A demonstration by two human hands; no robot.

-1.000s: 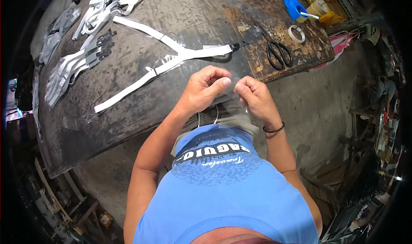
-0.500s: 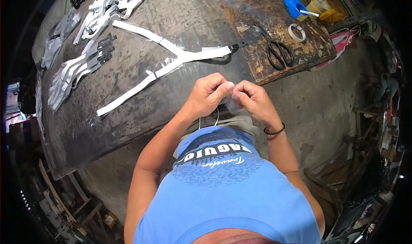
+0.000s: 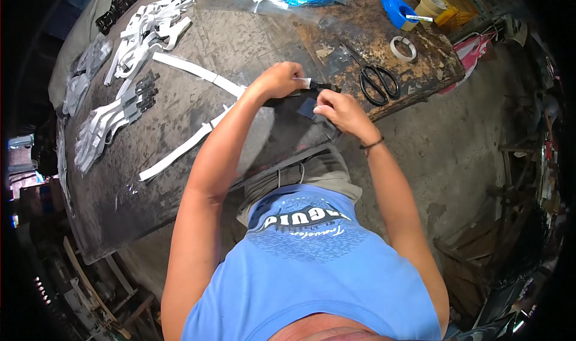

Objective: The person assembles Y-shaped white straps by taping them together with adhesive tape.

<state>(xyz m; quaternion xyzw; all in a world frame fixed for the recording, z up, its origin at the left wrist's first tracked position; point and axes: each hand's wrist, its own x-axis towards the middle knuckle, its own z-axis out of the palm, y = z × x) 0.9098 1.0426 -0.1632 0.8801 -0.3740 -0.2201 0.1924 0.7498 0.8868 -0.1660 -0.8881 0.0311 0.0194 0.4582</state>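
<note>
On the desk (image 3: 120,209), the left hand (image 3: 279,80) pinches the white strap (image 3: 189,69) (probably light, limp, best gripped near its clip (image 3: 324,87)); the right hand (image 3: 345,111) pinches plastic film (image 3: 306,108)

Stained dark table (image 3: 120,215), grey floor (image 3: 420,167), bright patch (image 3: 23,156) at left

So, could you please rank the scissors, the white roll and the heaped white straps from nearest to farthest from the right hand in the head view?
1. Scissors, right of the right hand.
2. White roll, beyond the scissors.
3. Heaped white straps, far left.
</note>
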